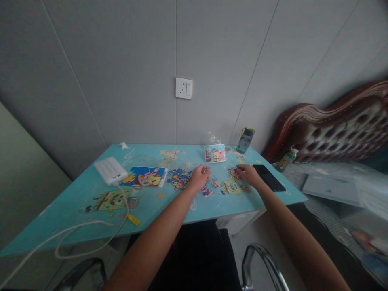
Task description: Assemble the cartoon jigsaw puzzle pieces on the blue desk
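Left hand (199,177): fingers curled together, contents unclear. Right hand (249,173) on puzzle pieces (232,186) mid-table (91,190), beside phone (269,177); finger state can't tell. Risk: forearm sweep scatters loose pile (179,178) off front edge.

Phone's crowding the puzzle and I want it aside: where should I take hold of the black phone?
Pinch the black phone across its two long edges, towards its near end, coming from above with the right hand. It lies flat on the table and is narrow across. That end is close to the table's front edge, so it is likely the easiest to lift.
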`<state>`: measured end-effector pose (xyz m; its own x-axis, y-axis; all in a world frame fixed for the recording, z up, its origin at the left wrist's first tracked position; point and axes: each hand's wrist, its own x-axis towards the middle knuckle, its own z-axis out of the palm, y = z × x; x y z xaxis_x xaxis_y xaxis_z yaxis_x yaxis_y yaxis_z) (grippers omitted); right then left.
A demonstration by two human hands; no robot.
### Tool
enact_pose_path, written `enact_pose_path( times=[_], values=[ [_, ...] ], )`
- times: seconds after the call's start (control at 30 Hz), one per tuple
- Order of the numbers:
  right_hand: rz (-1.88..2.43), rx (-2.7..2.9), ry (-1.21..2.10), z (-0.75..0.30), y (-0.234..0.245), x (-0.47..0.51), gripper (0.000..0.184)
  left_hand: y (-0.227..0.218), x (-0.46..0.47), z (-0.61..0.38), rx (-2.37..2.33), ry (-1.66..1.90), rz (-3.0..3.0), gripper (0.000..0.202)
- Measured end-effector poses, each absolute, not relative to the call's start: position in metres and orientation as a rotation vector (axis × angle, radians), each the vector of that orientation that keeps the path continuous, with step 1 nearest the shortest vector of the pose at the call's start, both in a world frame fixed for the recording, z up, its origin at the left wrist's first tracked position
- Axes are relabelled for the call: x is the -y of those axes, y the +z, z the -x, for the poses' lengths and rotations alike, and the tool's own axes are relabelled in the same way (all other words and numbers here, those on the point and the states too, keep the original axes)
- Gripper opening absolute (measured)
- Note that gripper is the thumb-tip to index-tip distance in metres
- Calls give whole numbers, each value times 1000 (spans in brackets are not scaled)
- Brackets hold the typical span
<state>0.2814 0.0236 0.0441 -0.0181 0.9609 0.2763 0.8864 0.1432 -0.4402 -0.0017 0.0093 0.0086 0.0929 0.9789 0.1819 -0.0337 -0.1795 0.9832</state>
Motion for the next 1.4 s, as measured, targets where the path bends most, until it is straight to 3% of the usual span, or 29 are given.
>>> enact_pose_path(
  times=[0.3, 0.73, 1.2, 1.4],
  values=[
    [1725, 1942, 146, -277, 54, -6, 37, 10, -10, 1, -1006, 1300, -1278, 18],
    [1384, 2381, 233, -193, 51, 40, 31, 18, -6, 0, -911, 1302, -1025, 18],
    [1759, 2056, -11, -254, 48, 13, 37, 23, -3, -3, -660, 1252, -722, 15],
    [1706, 2133, 232, -260, 50, 31, 32, 24, -5, -2, -592, 1234, -614, 10]
  ],
)
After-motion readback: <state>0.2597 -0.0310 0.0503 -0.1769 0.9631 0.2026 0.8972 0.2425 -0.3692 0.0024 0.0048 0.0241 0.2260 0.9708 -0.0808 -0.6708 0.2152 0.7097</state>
